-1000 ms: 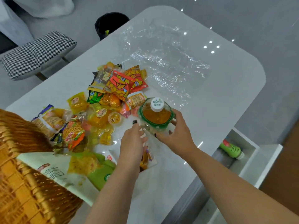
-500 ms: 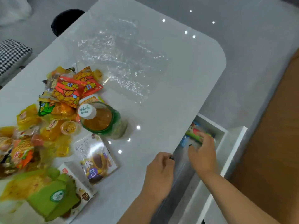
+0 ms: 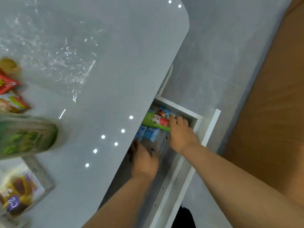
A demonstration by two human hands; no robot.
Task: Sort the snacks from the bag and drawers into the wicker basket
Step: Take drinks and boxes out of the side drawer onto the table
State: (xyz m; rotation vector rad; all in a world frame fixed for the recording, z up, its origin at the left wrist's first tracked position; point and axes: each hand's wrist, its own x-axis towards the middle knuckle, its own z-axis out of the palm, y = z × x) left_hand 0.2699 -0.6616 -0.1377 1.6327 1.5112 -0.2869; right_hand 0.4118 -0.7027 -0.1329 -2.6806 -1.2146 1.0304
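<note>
White drawer [image 3: 196, 116] is open, right hand [image 3: 181, 134] gripping the green bottle [image 3: 155, 121], left hand [image 3: 144, 157] too blurry to tell.

Light falls from above: small ceiling lamps glint as white dots on my glossy table [image 3: 115, 79], and the clear plastic bag [image 3: 54, 51] sparkles with glare. The snacks [image 3: 18, 191] at the left edge smear with motion blur. My left hand [image 3: 144, 159] is soft-edged and shaded inside the dim drawer [image 3: 179, 106].
</note>
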